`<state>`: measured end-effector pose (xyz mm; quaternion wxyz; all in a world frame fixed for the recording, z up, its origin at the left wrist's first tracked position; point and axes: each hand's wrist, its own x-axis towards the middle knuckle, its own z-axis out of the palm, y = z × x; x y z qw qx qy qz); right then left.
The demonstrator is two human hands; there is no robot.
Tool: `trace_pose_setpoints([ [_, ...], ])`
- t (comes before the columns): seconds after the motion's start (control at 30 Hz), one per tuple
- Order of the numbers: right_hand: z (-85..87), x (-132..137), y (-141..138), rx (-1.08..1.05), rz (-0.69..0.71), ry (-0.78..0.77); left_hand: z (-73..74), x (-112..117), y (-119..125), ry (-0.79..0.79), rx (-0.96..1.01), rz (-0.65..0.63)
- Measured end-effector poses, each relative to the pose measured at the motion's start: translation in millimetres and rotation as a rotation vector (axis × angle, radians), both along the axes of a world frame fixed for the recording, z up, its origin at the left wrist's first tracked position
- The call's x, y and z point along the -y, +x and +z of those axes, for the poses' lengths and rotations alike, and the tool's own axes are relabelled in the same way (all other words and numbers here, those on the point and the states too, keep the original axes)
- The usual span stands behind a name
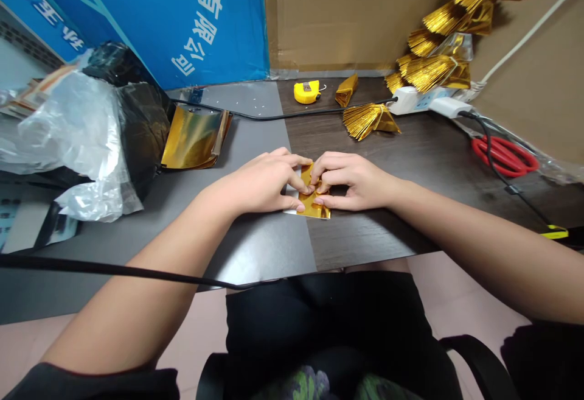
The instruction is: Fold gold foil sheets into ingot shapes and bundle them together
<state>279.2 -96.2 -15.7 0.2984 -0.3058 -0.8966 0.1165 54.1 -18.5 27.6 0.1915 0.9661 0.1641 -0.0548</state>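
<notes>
A small sheet of gold foil paper lies on the desk between my two hands, with a white edge showing at its left and lower side. From the left, my left hand holds it, with the thumb near the lower edge and fingertips on its upper part. Curled fingers of my right hand pinch and press its right side, close to the left fingertips. The fingers cover much of the sheet, so its folds are partly hidden.
Behind my hands are a yellow tape measure, a folded gold piece and a pleated gold fan. Gold foil sheets and plastic bags stand left. A power strip and red-handled scissors lie right. Black cables cross the desk.
</notes>
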Motion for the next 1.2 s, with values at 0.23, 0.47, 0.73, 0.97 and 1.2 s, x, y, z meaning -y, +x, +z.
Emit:
trace_pose_setpoints([
  [0.23,0.0,-1,1,-0.014,0.007,-0.015,4.7,3,1,-0.009,-0.036,0.023],
  [0.47,10.9,10,-5,0.153,-0.056,0.054,3.4,2,1,0.002,-0.058,0.043],
  [0.73,24.0,45,-18,0.308,-0.203,0.103,1.9,2,2,0.018,-0.065,0.061],
  [0.97,14.5,86,-42,0.35,-0.348,0.029,1.8,3,1,0.013,-0.055,0.063],
  [1.2,5.5,101,-40,0.416,-0.402,-0.058,4.2,3,3,0.025,-0.085,0.102],
])
